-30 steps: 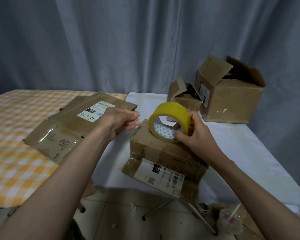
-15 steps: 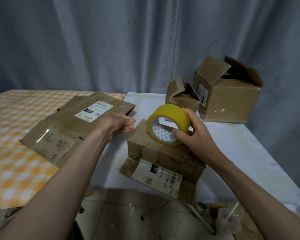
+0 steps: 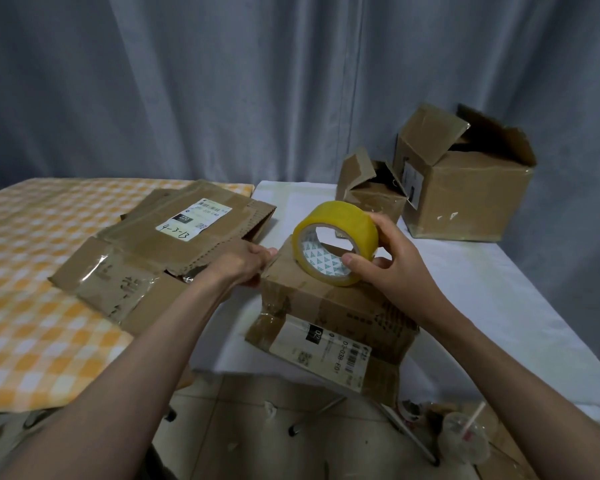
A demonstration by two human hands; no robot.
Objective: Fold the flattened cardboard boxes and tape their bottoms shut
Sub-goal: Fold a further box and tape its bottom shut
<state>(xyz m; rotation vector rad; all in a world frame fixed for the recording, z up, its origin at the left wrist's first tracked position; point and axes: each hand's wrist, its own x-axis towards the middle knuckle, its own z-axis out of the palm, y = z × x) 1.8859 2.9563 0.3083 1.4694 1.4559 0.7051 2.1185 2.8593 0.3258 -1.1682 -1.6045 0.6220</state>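
Flattened boxes (image 3: 160,251) are lying stacked on the checkered desk (image 3: 32,306), far left of both hands, long axis running from near-left to far-right, the top one's label facing up. Left hand (image 3: 238,263) is sitting just right of that stack, fingers (image 3: 264,254) curled and pressing against the left top edge of the folded box (image 3: 326,306); whether they are pinching anything there, I cannot tell. The box is sitting between the two hands at the near edge of the white desk (image 3: 499,306), upside down with its closed bottom facing up, long axis running left-right and slightly toward the near-right, labelled flap hanging over the desk edge toward the camera. Yellow tape roll (image 3: 335,245) is standing on edge on top of the box, core opening pointing toward the camera and a bit left, axis roughly near-far. Right hand (image 3: 392,263) is gripping the roll, thumb (image 3: 355,265) on the near rim, fingers wrapping the far right side. Beyond the right fingers, two assembled boxes are standing with flaps open: small box (image 3: 374,195) and, touching it on the right, large box (image 3: 471,195).
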